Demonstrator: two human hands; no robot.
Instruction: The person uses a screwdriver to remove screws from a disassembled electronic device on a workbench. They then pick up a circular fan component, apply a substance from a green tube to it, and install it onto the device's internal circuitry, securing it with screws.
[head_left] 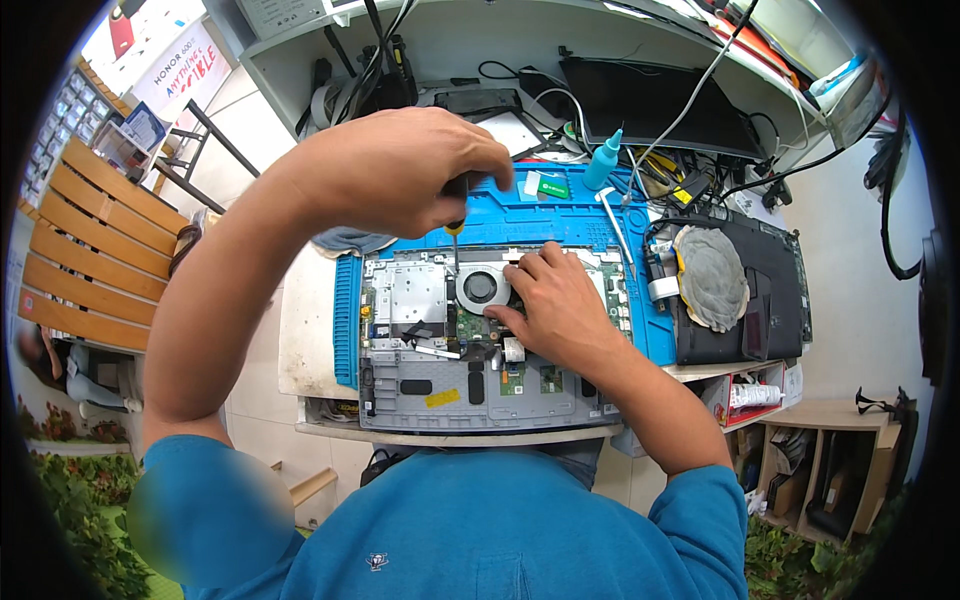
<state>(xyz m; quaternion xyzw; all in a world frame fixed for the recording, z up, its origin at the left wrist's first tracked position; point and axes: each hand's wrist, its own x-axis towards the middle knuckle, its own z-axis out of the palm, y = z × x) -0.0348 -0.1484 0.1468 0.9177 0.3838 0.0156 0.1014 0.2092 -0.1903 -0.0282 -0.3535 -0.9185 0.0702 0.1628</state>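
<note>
1. Opened laptop: underside cover off, grey casing, bare metal plate at upper left, green circuit board showing, yellow sticker near the lower edge. Lies flat, partly on the blue mat.
2. Fan: round, silvery, dark hub; sits in the laptop's upper middle.
3. Screwdriver: yellow near the shaft, pointing down at the fan's upper-left edge; tip contact cannot be told.
4. Left hand: raised above, fingers closed around the screwdriver handle.
5. Right hand: at the fan's right side, thumb and fingers apart.
6. Pale worktop under the blue mat; light-blue bottle behind, grey pad at right.
7. Room: dark monitor beyond; slatted wooden seat, left.
</note>
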